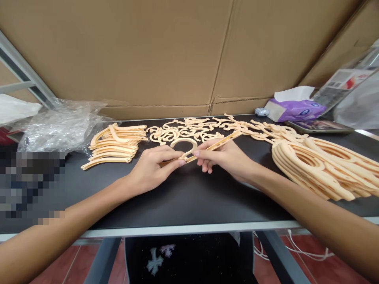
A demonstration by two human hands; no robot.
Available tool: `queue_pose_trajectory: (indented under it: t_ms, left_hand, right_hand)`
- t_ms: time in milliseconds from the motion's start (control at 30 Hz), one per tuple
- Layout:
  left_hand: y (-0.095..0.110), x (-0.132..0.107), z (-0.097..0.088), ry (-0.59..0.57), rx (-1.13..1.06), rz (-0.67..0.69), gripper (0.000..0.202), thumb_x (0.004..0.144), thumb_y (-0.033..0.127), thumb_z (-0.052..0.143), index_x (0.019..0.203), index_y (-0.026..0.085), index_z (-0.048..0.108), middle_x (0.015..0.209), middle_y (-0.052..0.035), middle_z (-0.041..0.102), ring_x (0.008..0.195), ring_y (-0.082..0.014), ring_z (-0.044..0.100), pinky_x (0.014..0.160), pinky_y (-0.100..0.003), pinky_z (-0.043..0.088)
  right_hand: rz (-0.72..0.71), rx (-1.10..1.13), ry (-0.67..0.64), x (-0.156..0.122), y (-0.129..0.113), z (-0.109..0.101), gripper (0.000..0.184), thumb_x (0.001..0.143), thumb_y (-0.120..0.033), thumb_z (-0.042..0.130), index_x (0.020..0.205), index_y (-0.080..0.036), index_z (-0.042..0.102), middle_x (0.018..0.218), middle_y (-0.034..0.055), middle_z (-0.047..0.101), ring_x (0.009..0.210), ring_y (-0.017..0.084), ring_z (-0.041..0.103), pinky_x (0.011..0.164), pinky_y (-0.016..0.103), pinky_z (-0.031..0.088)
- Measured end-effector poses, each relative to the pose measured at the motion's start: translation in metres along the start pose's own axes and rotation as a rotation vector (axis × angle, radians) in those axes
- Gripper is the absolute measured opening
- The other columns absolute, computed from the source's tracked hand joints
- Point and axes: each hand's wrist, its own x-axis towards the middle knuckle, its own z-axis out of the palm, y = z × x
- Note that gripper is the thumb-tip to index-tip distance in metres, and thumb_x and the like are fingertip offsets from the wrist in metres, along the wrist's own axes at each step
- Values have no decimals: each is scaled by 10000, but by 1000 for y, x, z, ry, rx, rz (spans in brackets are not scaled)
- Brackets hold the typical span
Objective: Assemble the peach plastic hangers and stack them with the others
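Observation:
My left hand pinches a beige plastic hanger arm, mostly hidden behind its fingers, at the base of a curved hanger hook. The hook's open curl points up between my two hands. My right hand grips another hanger arm, slotted along its length and slanting up to the right. Its lower end meets the hook's base at my left thumb; whether the parts are locked together I cannot tell. Just behind my hands lies a spread of loose hanger hooks.
Stacked hanger arms lie at the left, beside clear plastic wrap. A pile of folded hangers sits at the right. Behind it are a purple tissue pack and a tablet-like device. Cardboard walls the back of the black table.

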Motion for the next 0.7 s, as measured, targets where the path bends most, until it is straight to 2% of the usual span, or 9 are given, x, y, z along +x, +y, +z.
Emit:
queue_pose_trajectory:
  t_ms: [67, 167, 400, 600, 700]
  left_hand:
    - [-1, 1, 0, -7, -5, -23, 180, 955, 305, 644, 982, 195, 784, 817, -19, 731, 719, -123, 628, 666, -223, 484]
    - [2, 2, 0, -26, -23, -65, 183, 951, 306, 644, 984, 187, 779, 861, -26, 742, 745, -125, 652, 666, -216, 495]
    - [3, 1, 0, -23, -50, -41, 143, 930, 258, 669, 921, 181, 788, 869, -36, 760, 736, -125, 666, 679, -218, 512]
    - [0, 2, 0, -26, -9, 35, 140, 934, 227, 670, 958, 186, 801, 841, -27, 748, 684, -104, 647, 656, -208, 500]
    - [-1, 2, -1, -58, -13, 53, 164, 950, 231, 651, 1007, 188, 799, 867, -37, 744, 721, -112, 659, 677, -213, 510]
  right_hand:
    - [-24, 31, 70, 2, 2, -3, 289, 677, -351, 850, 750, -126, 685, 590, 25, 673, 466, 117, 624, 427, 206, 500]
    - [-42, 44, 106, 3, 3, -5, 220, 697, -295, 816, 754, -130, 681, 597, 27, 676, 472, 126, 635, 418, 204, 493]
    - [-45, -7, 76, 4, 3, -5, 158, 683, -240, 776, 743, -123, 690, 588, 23, 662, 468, 122, 621, 431, 214, 494]
    - [-105, -66, 50, 3, 2, -8, 173, 716, -275, 763, 776, -121, 712, 608, 26, 667, 491, 116, 607, 459, 232, 499]
    - [-160, -101, 21, 2, 2, -9, 164, 728, -280, 741, 776, -124, 724, 622, 18, 669, 499, 107, 601, 472, 233, 507]
